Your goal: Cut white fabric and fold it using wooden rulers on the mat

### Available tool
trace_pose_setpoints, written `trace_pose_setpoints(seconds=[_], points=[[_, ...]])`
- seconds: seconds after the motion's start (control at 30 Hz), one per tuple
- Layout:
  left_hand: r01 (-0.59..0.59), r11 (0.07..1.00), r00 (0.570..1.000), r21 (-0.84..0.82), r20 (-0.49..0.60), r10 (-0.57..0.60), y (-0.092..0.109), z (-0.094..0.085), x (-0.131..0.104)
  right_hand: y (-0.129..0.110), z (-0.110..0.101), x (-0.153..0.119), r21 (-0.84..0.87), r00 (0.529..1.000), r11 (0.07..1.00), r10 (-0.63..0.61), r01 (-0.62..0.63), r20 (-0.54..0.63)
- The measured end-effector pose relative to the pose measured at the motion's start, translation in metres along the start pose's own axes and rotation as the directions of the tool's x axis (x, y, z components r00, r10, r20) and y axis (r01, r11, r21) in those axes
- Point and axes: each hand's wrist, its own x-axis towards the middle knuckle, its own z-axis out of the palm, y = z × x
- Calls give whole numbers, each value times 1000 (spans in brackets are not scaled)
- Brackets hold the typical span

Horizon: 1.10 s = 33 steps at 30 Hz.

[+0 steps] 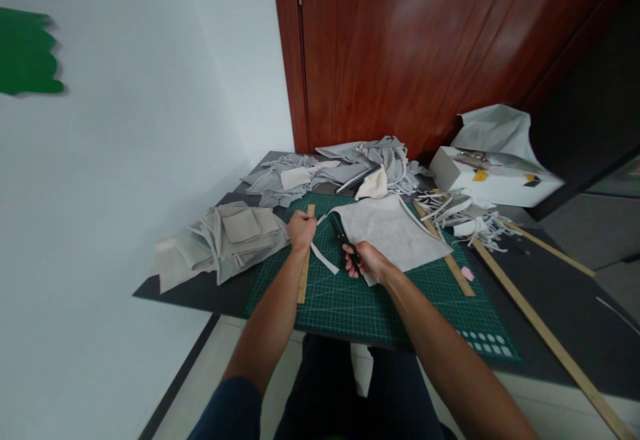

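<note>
My right hand is closed round the black handles of a pair of scissors, whose blades point up and left. The blades lie along the left edge of a light grey piece of fabric on the green cutting mat. In my closed left hand is a narrow strip of fabric; one end hangs below the fist and curls to the right. A wooden ruler lies under my left hand and forearm, partly hidden.
Folded fabric is stacked on the left. Grey scraps are heaped at the back. A second wooden ruler and cut strips lie to the right, near a white box. A long wooden stick crosses the table's right side.
</note>
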Motion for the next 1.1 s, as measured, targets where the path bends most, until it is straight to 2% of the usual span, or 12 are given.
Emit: trace_pose_setpoints(seconds=[0.27, 0.47, 0.6, 0.7, 0.77, 0.87, 0.97, 1.1], points=[[-6, 997, 1000, 74, 12, 5, 9, -8, -6, -5, 4, 3, -111, 998, 993, -42, 36, -52], [-16, 997, 1000, 79, 2, 16, 12, -11, -8, -12, 3, 12, -168, 998, 985, -50, 42, -47], [-31, 999, 999, -7, -17, 31, 9, -8, -5, -11, -1, 14, -249, 997, 968, -36, 17, -70], [-19, 979, 1000, -203, 10, 22, 8, -3, -4, -9, 1, 16, -327, 997, 945, -46, 25, -56], [-10, 932, 999, -361, 39, 26, 10, -1, -4, -10, 5, 15, -448, 995, 893, -80, 49, -51], [-43, 858, 995, -511, 60, 85, 12, 1, -4, -14, 13, 7, -710, 957, 700, -251, 79, -142], [-97, 837, 986, -538, 61, 154, 14, 2, -6, -18, 23, -6, -849, 881, 525, -427, 57, -204], [-134, 862, 980, -489, 66, 190, 20, 1, -8, -18, 35, -20, -911, 883, 410, -441, 41, -159]])
